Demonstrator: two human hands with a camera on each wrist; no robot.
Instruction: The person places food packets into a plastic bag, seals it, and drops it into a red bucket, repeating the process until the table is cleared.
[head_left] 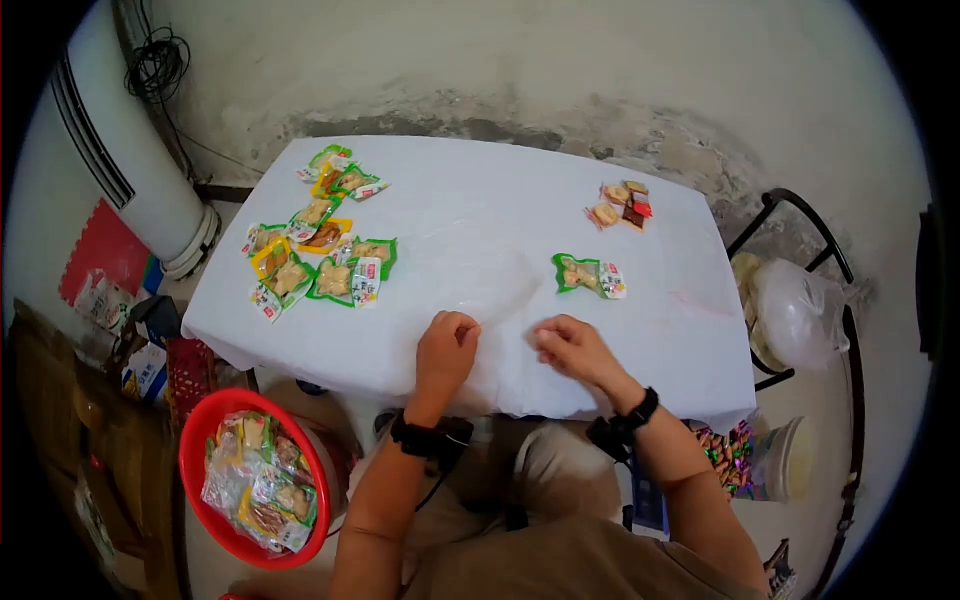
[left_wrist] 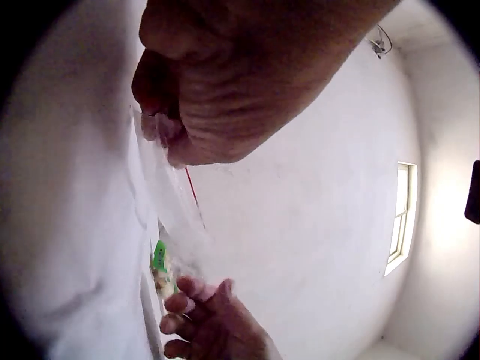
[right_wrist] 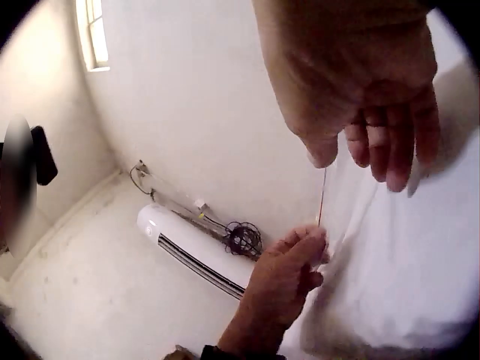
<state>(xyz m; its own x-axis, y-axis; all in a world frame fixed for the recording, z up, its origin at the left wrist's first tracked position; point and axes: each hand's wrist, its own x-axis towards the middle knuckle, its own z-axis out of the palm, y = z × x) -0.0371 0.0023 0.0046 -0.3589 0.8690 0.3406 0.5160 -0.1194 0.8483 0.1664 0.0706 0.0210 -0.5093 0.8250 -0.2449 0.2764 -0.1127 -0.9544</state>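
Observation:
My left hand pinches one end of a thin clear plastic bag with a fine red line along its edge. In the head view the bag is barely visible against the white cloth. Across from it, my right hand is at the bag's other end, its fingers extended and the thumb apart from them. Just beyond the right hand lies a green-edged snack packet on the white-covered table.
Several green and yellow snack packets are spread at the table's left. A few small packets lie far right. A red-rimmed bucket full of packets stands at the lower left. By the right side is a chair with a white bag.

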